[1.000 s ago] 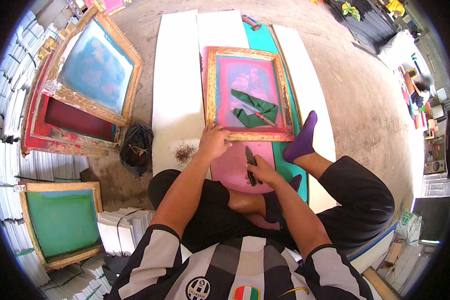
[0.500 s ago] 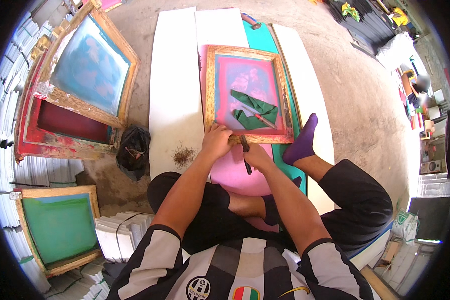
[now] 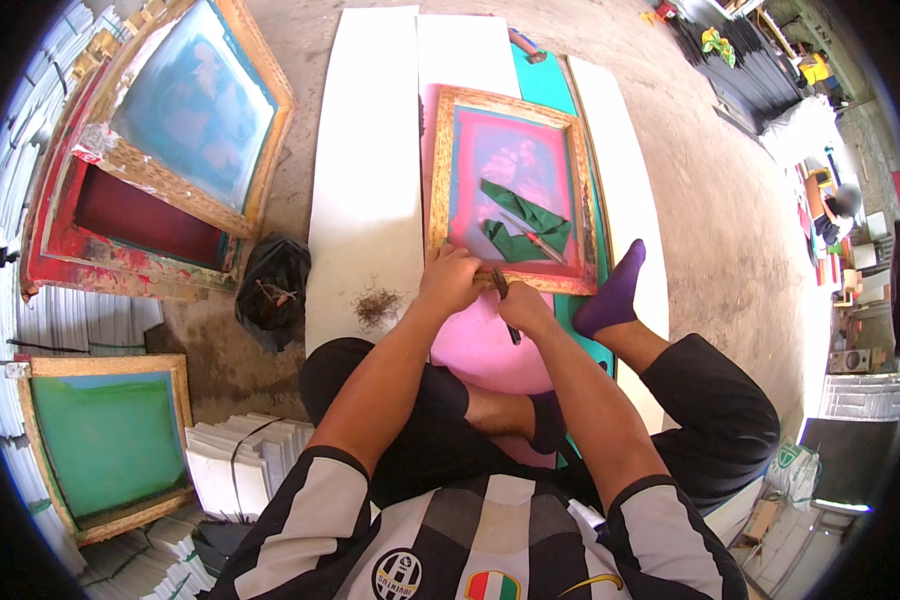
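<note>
A wooden screen-printing frame with pink and blue mesh lies in front of me. My left hand grips its near left corner, fingers curled over the edge. In my right hand are dark pliers, their head against the frame's near rail beside my left fingers. Whether the jaws hold anything is too small to see. On the mesh rest a folded green cloth and a screwdriver with a reddish handle.
White boards and a pink padded surface lie beneath the frame. Thin brown scraps are heaped to the left, near a black plastic bag. More screen frames lean at left. A person is at far right.
The whole scene has shifted slightly to the right in view. The pliers have tilted a little against the near rail; my left hand keeps its place on the frame.
</note>
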Tool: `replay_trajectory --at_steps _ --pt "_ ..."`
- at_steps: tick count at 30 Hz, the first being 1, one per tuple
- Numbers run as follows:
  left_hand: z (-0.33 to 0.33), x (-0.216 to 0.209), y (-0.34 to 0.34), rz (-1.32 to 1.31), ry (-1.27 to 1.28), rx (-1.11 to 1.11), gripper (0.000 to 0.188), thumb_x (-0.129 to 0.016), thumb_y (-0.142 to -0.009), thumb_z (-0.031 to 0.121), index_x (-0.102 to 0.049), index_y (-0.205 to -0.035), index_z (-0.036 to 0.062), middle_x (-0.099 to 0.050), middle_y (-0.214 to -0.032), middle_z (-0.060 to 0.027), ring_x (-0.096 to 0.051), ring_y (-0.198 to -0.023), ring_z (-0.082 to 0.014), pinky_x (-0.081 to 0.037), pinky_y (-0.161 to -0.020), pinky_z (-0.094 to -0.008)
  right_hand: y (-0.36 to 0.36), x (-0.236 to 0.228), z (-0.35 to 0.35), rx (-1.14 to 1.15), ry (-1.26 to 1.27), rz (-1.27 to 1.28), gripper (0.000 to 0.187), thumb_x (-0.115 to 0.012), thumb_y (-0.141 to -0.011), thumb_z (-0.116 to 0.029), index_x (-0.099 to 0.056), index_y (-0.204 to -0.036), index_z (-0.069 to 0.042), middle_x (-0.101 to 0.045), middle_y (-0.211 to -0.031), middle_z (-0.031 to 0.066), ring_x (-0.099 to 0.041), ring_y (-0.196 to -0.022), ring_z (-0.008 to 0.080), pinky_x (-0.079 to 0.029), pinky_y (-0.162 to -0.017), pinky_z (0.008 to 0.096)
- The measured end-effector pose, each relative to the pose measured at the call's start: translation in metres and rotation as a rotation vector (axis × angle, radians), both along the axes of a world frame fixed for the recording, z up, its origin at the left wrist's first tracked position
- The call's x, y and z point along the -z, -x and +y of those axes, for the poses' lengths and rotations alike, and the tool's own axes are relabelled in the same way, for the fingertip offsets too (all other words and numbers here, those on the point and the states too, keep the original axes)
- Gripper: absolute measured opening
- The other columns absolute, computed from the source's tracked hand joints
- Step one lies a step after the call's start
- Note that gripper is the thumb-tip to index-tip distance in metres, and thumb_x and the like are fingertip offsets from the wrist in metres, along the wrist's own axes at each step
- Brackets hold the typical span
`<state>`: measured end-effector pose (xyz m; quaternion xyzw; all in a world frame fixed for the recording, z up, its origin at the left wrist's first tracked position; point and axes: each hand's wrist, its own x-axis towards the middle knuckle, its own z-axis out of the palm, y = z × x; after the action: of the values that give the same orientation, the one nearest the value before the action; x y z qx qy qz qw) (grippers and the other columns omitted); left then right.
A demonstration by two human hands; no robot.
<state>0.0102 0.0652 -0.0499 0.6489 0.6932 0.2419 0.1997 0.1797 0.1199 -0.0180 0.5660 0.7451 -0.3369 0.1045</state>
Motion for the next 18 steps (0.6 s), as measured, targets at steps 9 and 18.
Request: replay_trajectory --at_steps 9,18 --pt "0.003 -0.004 -0.003 -0.035 0.018 0.001 0.029 -0.079 -0.080 0.035 -0.076 -0.103 0.0172 -0.069 -0.110 -0.0073 -0.057 -0.117 -0.0321 -0.040 -0.104 -0.0474 -0.020 0.059 -0.007 0.390 0.177 0.213 0.016 -0.064 -0.082 -0.016 -0.065 -0.082 0.000 -0.060 -0.067 0.0104 -0.060 -0.060 0.0240 -0.049 -0.052 0.0423" --pt "0.000 0.002 0.000 -0.071 -0.026 -0.045 0.025 -0.075 -0.081 0.025 -0.077 -0.104 0.0151 -0.070 -0.110 -0.0096 -0.059 -0.114 -0.0334 -0.041 -0.107 -0.0467 0.004 0.010 -0.028 0.858 0.754 0.552 0.020 -0.063 -0.090 -0.024 -0.064 -0.091 -0.004 -0.060 -0.073 0.0077 -0.059 -0.060 0.0217 -0.053 -0.054 0.0418"
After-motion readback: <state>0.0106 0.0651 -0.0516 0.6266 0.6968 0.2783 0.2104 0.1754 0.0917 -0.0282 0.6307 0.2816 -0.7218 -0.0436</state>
